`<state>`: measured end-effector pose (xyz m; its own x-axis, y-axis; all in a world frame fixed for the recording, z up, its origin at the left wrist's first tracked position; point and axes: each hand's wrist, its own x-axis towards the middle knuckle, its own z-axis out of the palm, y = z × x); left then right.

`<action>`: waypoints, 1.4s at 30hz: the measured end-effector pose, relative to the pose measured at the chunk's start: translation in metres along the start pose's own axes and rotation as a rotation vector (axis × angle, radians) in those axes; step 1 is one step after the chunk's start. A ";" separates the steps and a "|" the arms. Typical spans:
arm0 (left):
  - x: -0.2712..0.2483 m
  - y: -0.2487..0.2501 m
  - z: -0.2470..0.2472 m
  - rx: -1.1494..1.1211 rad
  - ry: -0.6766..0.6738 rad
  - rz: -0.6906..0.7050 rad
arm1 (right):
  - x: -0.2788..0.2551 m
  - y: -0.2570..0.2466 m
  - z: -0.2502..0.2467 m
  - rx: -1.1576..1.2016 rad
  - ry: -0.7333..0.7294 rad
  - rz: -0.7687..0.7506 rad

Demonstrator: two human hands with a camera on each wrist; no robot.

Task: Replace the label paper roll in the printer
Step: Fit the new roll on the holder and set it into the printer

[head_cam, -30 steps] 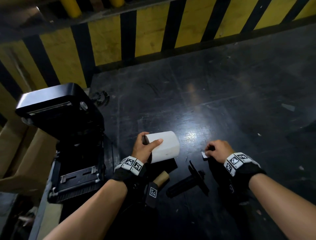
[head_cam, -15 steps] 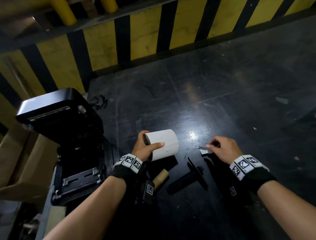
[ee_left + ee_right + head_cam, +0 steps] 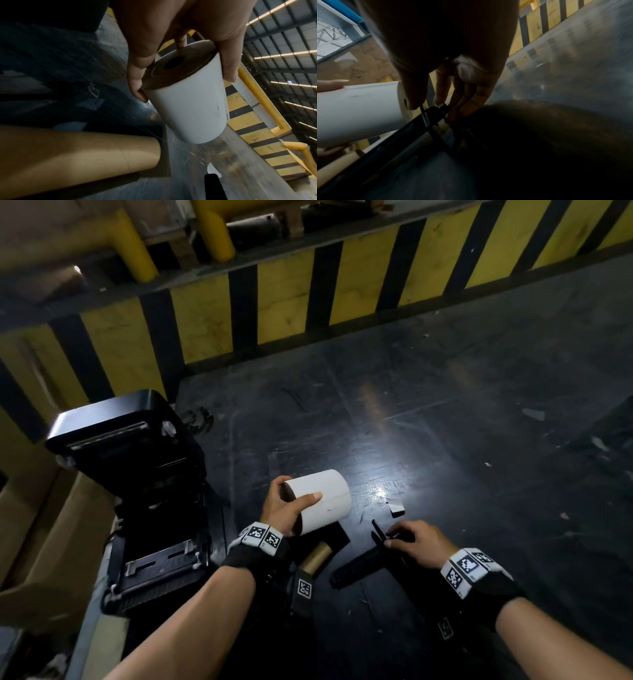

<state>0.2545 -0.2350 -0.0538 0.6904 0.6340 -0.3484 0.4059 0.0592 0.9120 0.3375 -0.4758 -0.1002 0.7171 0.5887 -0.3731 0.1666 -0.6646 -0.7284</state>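
Between my two hands, low at six o'clock: my left hand (image 3: 286, 510) grips the new white label roll (image 3: 323, 499) off the floor; my right hand (image 3: 416, 544) pinches the black spindle (image 3: 359, 568) at its flange. An empty cardboard core (image 3: 315, 558) lies between. At nine o'clock the printer (image 3: 137, 491) stands open. Risk: the thin pinch may slip, and threading the spindle into the core hole could misalign.

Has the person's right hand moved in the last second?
Yes. The right hand left the small white paper scrap, which now lies alone on the floor, and came back toward the person onto the black spindle, gripping its end.
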 end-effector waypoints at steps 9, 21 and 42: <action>-0.028 0.011 -0.013 -0.184 -0.026 0.014 | -0.025 -0.005 -0.041 0.099 0.235 -0.110; -0.066 0.053 -0.024 -0.359 -0.197 0.131 | -0.031 -0.056 -0.106 0.384 0.602 -0.278; -0.112 0.052 -0.093 -0.452 -0.405 0.161 | -0.080 -0.159 0.006 0.748 0.260 -0.472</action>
<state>0.1432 -0.2311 0.0530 0.9298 0.3249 -0.1727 0.0459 0.3634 0.9305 0.2492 -0.4146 0.0420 0.8307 0.5407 0.1325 0.0650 0.1422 -0.9877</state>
